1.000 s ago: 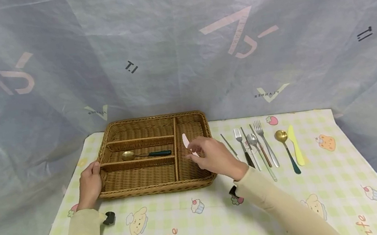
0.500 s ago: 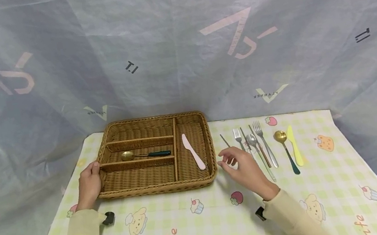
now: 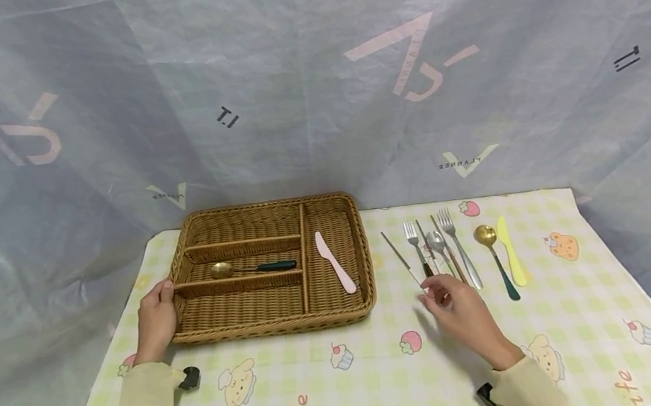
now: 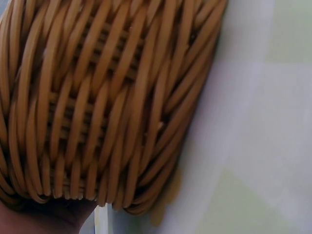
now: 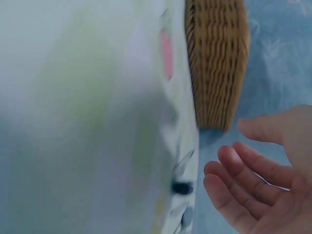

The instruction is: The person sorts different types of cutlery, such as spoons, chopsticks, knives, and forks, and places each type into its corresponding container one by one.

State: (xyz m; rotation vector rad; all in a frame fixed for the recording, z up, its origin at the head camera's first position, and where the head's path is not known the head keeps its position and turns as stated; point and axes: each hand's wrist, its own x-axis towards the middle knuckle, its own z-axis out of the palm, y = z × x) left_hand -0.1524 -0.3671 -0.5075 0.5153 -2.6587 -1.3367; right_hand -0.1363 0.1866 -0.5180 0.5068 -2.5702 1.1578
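In the head view, my left hand (image 3: 156, 322) grips the left rim of a brown wicker cutlery tray (image 3: 275, 327), thumb over the edge. Its woven wall (image 4: 97, 97) fills much of the left wrist view. Inside lie a gold spoon with a dark green handle (image 3: 277, 266), in the middle left compartment, and a pink knife (image 3: 336, 264) in the right one. My right hand (image 3: 465, 312) hovers by the near end of a thin chopstick (image 3: 397, 251). In the right wrist view its thumb and fingertips (image 5: 229, 157) stand apart with nothing between them.
Right of the tray lie a small fork (image 3: 411, 234), a silver spoon (image 3: 435, 240), a larger fork (image 3: 447, 223), thin chopsticks, a gold spoon with green handle (image 3: 486, 236) and a yellow knife (image 3: 509, 251). A grey fabric sheet (image 3: 304, 77) hangs behind the table.
My right hand let go of the pink knife inside the tray's right compartment, then moved right and nearer to the chopstick's end. The left hand stays on the rim.
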